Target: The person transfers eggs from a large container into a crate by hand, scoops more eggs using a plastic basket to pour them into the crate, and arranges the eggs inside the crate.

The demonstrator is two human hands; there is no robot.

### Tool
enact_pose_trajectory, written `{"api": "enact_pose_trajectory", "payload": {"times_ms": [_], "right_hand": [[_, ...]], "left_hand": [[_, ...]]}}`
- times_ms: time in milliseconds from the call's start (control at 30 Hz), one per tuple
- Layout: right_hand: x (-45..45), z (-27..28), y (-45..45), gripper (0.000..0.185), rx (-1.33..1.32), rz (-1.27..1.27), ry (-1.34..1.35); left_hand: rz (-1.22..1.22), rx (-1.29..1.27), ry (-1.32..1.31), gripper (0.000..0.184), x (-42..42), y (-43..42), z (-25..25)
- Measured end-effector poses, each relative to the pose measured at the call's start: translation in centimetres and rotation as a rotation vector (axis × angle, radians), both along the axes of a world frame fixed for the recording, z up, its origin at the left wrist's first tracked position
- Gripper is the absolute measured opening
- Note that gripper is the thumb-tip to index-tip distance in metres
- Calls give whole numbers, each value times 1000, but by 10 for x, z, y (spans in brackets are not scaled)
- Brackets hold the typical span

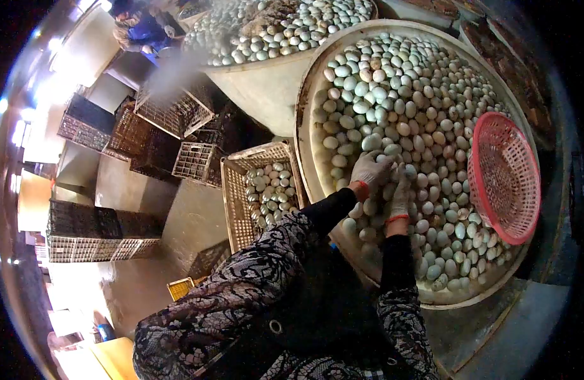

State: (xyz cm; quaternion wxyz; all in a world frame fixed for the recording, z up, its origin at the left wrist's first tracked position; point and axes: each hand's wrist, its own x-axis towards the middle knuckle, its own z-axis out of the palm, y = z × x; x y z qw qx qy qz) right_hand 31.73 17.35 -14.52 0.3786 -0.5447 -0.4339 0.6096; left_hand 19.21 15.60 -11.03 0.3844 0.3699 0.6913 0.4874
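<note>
Pale green and whitish eggs (425, 117) fill a large round vat (304, 136) in front of me. My left hand (372, 171), in a whitish glove with a red cuff, reaches in near the vat's left side, its fingers curled around an egg (372, 142). Close beside it on the right is my right hand (400, 195), also gloved, its fingers among the eggs; what it holds, if anything, is hidden. A pink-red plastic basket (507, 177) rests tilted on the eggs at the vat's right side.
Left of the vat stands a crate (234, 209) partly filled with eggs. Another egg vat (260, 85) is behind. Stacked crates (83, 237) stand at the left, others (194, 161) nearer the middle. A person (140, 31) in blue is at the upper left.
</note>
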Motion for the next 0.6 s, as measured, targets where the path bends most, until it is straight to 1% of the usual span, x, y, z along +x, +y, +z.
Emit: {"api": "enact_pose_trajectory", "payload": {"times_ms": [133,167,200,267,300,333,400,467,533,600], "right_hand": [[17,29,-9,68,-2,-32,19],[18,37,-10,69,-11,-34,32],[17,48,-12,69,-20,-29,73],[16,75,-15,70,-71,20,265],[43,48,16,69,-227,167,609],[23,66,5,66,-161,180,560],[-33,124,-30,60,-13,139,389],[-80,166,-59,56,41,131,313],[-128,196,-88,52,28,117,275],[-165,177,-90,46,182,301,347]], "left_hand": [[3,-3,-119,56,13,-12,46],[35,47,-156,57,16,-19,60],[78,91,-126,57,16,-20,59],[131,134,-107,57,11,-20,58],[150,186,-39,55,2,-18,61],[169,233,25,53,-4,-19,64],[172,325,-118,42,-27,-42,111],[344,427,110,38,-58,-45,105],[264,464,-17,36,-100,-76,127],[295,479,-298,32,-131,-107,134]]}}
